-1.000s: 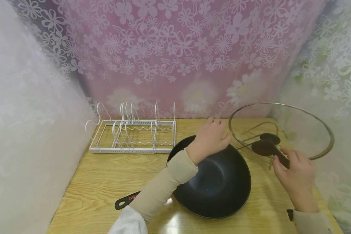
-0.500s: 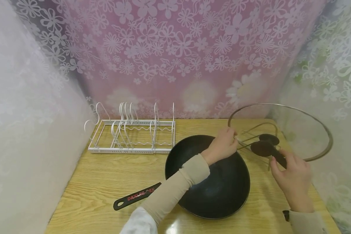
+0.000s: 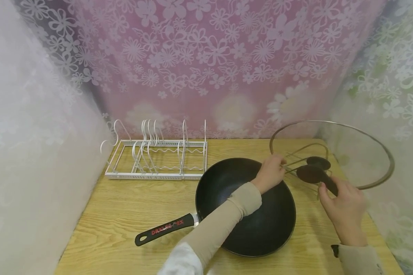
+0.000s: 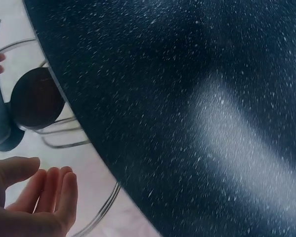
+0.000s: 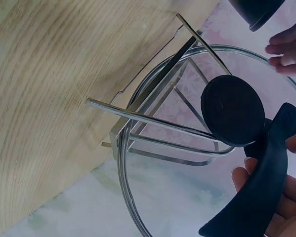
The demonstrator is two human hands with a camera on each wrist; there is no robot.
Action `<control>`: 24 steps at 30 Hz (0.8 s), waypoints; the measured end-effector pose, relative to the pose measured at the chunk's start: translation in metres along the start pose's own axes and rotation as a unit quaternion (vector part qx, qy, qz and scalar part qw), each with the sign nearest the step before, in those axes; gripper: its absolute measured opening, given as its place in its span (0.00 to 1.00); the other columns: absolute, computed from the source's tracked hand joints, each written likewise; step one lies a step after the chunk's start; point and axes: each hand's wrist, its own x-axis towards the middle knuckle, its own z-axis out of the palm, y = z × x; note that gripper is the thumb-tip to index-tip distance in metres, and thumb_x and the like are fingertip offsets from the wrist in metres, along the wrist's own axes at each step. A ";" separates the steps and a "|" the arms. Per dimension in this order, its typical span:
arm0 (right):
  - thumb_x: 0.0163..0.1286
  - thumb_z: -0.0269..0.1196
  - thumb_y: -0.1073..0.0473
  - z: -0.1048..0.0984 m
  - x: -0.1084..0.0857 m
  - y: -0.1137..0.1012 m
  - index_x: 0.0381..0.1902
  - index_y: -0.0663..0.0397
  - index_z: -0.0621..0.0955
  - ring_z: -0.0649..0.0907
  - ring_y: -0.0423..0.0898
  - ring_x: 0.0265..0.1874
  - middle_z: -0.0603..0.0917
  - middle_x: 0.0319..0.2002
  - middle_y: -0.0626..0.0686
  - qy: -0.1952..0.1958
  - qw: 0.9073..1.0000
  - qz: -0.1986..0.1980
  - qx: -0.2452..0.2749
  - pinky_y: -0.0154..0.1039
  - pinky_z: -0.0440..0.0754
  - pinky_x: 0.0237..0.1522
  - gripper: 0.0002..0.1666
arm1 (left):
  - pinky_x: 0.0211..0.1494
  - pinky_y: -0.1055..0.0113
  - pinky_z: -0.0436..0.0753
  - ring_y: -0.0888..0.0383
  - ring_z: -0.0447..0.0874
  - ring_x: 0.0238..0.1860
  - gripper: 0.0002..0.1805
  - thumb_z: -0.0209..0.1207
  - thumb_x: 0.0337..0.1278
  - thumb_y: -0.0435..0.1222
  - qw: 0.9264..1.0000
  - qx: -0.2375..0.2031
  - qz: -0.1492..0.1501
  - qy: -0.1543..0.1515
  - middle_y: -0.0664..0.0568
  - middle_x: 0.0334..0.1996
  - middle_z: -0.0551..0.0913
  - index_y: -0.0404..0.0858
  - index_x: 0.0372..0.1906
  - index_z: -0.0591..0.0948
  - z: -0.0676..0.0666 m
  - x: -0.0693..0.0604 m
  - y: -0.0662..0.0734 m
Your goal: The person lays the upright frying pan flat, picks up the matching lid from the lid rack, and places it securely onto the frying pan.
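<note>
A large glass lid with a metal rim (image 3: 391,164) stands upright in a wire stand (image 5: 160,121) at the right. Its dark curved handle (image 3: 330,185) is gripped by my right hand (image 3: 347,212), whose fingers wrap it in the right wrist view (image 5: 286,205). Over the far right edge of the black wok (image 3: 227,173) is my left hand (image 3: 270,173), beside the stand's wires. Thumb and fingers of the left hand (image 4: 41,197) are bent and apart, with nothing between them in the left wrist view. Whether it touches a wire is unclear.
A white wire rack (image 3: 158,177) stands at the back left of the wooden table (image 3: 124,202). The wok's handle (image 3: 168,228) points left. Patterned curtains (image 3: 192,76) enclose the table at the back and both sides.
My left hand has moved right and slightly down, from above the wok's far edge towards the stand. My right hand keeps its grip on the lid's handle, with the lid nearly still.
</note>
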 end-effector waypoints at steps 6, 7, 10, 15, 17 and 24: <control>0.57 0.61 0.55 0.000 -0.002 0.001 0.38 0.73 0.83 0.81 0.69 0.23 0.84 0.30 0.70 -0.020 1.000 0.009 -0.012 0.63 0.72 0.26 0.22 | 0.41 0.82 0.77 0.68 0.81 0.41 0.11 0.59 0.65 0.30 0.999 -0.012 -0.043 0.004 0.56 0.46 0.84 0.39 0.49 0.84 0.022 0.007 0.002; 0.57 0.61 0.56 0.000 -0.002 0.001 0.38 0.73 0.83 0.81 0.69 0.23 0.84 0.29 0.70 -0.020 1.000 0.012 -0.010 0.64 0.72 0.27 0.22 | 0.40 0.83 0.77 0.69 0.81 0.39 0.11 0.59 0.65 0.30 0.999 -0.009 -0.044 0.008 0.56 0.46 0.85 0.39 0.49 0.85 0.025 0.008 0.003; 0.56 0.61 0.57 0.000 -0.001 0.000 0.38 0.73 0.83 0.80 0.69 0.23 0.84 0.29 0.70 -0.022 1.000 0.019 -0.009 0.64 0.71 0.27 0.21 | 0.39 0.83 0.76 0.70 0.79 0.36 0.10 0.60 0.63 0.29 0.999 0.008 -0.043 0.020 0.56 0.44 0.86 0.39 0.47 0.86 0.033 0.010 0.006; 0.57 0.60 0.57 0.001 -0.001 -0.004 0.38 0.73 0.83 0.81 0.69 0.25 0.84 0.31 0.70 -0.032 0.999 0.037 -0.006 0.64 0.70 0.31 0.21 | 0.39 0.82 0.78 0.69 0.83 0.39 0.10 0.65 0.62 0.32 0.997 0.008 -0.068 0.028 0.57 0.44 0.86 0.40 0.47 0.87 0.042 0.012 0.009; 0.57 0.60 0.57 0.002 -0.001 -0.005 0.38 0.73 0.83 0.81 0.69 0.26 0.85 0.31 0.70 -0.036 0.998 0.047 -0.003 0.64 0.69 0.33 0.21 | 0.39 0.83 0.78 0.69 0.83 0.39 0.08 0.65 0.62 0.34 0.997 0.009 -0.071 0.031 0.58 0.42 0.87 0.42 0.45 0.87 0.046 0.013 0.010; 0.56 0.60 0.59 0.003 -0.002 -0.003 0.36 0.73 0.83 0.80 0.67 0.21 0.84 0.27 0.70 -0.039 0.997 0.058 -0.016 0.60 0.67 0.32 0.18 | 0.36 0.85 0.75 0.72 0.81 0.35 0.07 0.65 0.62 0.36 0.997 0.011 -0.073 0.031 0.62 0.37 0.87 0.47 0.43 0.88 0.057 0.017 0.012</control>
